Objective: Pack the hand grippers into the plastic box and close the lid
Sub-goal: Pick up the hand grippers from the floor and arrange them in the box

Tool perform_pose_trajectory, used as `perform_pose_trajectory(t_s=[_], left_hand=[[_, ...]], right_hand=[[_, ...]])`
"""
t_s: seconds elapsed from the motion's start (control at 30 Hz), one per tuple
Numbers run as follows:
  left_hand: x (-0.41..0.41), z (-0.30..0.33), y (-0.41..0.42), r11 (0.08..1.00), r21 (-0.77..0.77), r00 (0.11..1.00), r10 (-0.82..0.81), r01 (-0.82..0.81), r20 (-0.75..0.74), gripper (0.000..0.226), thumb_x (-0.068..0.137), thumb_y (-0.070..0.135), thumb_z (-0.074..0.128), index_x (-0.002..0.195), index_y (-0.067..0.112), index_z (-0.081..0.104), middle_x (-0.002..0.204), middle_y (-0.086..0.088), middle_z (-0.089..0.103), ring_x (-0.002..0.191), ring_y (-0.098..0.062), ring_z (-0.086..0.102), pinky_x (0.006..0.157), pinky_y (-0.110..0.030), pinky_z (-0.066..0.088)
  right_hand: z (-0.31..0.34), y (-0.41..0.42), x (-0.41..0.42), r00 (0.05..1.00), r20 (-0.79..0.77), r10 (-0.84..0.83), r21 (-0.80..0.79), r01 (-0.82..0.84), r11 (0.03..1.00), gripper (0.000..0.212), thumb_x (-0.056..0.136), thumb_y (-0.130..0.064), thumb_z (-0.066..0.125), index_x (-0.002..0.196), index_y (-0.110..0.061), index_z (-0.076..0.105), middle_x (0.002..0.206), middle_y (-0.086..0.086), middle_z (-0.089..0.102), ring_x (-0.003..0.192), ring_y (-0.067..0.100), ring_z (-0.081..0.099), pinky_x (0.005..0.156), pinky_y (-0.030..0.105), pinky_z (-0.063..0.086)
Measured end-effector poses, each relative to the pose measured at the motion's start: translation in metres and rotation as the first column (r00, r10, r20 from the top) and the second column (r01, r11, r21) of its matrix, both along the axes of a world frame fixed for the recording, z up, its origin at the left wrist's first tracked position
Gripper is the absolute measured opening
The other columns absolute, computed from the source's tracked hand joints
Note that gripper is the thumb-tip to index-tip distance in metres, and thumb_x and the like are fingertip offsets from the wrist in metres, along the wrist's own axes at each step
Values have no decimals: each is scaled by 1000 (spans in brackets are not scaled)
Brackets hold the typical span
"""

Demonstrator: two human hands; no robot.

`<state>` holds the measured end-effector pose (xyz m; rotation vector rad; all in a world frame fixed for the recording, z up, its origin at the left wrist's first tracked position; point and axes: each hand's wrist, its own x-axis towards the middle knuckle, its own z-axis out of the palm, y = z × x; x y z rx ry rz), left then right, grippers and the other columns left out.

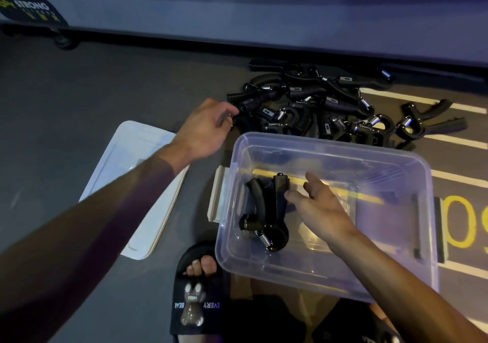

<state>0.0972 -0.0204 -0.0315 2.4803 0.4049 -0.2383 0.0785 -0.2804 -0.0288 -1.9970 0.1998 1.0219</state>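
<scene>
Hand grippers are mostly still out on the floor, a tangled black heap sitting just beyond the far wall of the plastic box, with a couple of strays off to the right of the pile; only one gripper is in the box so far, lying on the bottom near the left end, spring toward you; so I'd say you're right at the start of the packing step, nowhere near closing anything; your right hand is down inside the box with the fingers spread and relaxed, holding nothing, fingertips touching or just beside the handle of that one gripper (can't tell which); your left hand is out at the near-left edge of the heap, fingers loosely curled, and honestly it's too blurry to tell whether it's got hold of anything yet; next move looks like closing that left hand on one piece at the edge and lifting it clear, and since the handles and springs are all hooked through each other, expect a neighbour to come along for the ride; the lid is lying flat on the floor to the left of the box, under your left forearm, well clear of the opening; your sandalled foot is tucked against the box's near-left corner, so watch that when you reach for the lid later.
</scene>
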Motion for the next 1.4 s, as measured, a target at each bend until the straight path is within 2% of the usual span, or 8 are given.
perform_pose_trajectory(t_s=[0.1,0.23,0.33,0.6,0.77,1.03,1.27,1.4], left_hand=[[33,-6,-1,989,98,985,-97,111,-142,36,104,23,49,137,35,56,147,-3,39,140,-27,31,118,-37,26],[58,-19,-12,970,106,944,-180,217,-278,42,105,33,48,147,37,46,158,-7,28,145,-32,23,119,-45,23],[66,-27,-13,965,92,921,-201,244,-333,45,106,40,45,150,37,42,159,-11,28,148,-34,23,120,-46,22],[48,5,3,999,36,965,3,-13,262,21,100,27,59,114,32,74,108,2,69,99,-17,64,90,-28,49],[8,59,-1,1000,14,856,-7,0,517,25,102,31,56,124,24,66,103,16,64,87,-2,57,83,-24,45],[-41,123,-42,974,-125,858,-102,189,503,24,101,34,60,114,15,68,97,5,71,87,-13,67,79,-34,54],[-59,103,-59,927,-308,897,-62,214,438,25,100,36,60,115,19,69,99,5,74,94,-14,71,86,-40,57],[-64,73,-51,948,-276,923,-41,157,384,36,99,36,57,134,24,59,113,12,68,103,-11,64,92,-31,51]], right_hand=[[5,3,7,998,41,56,-1,-56,998,69,93,-29,57,154,-27,24,116,-4,59,113,13,50,90,23,31],[5,6,9,990,73,121,-16,-120,993,67,93,-32,56,153,-29,27,147,-4,47,136,16,41,93,20,27],[6,4,11,984,108,143,-12,-143,990,64,94,-32,56,152,-28,29,146,-5,47,123,8,45,91,17,26],[15,6,11,927,364,87,24,-103,994,44,93,-25,59,136,-28,51,131,-18,53,84,-23,51,72,-7,31],[36,6,8,827,561,-47,153,-48,987,31,92,-24,61,122,-31,59,123,-21,60,107,-13,54,95,6,39],[79,9,8,578,815,-33,173,-189,967,32,91,-32,66,122,-28,60,116,-10,62,111,5,57,92,23,43],[81,-4,-2,682,727,85,179,-308,935,11,87,-23,70,97,-25,67,82,-15,68,82,3,63,71,11,45],[55,-18,0,765,630,131,131,-271,954,4,91,-29,65,93,-25,66,81,-10,70,79,6,66,75,30,53]])
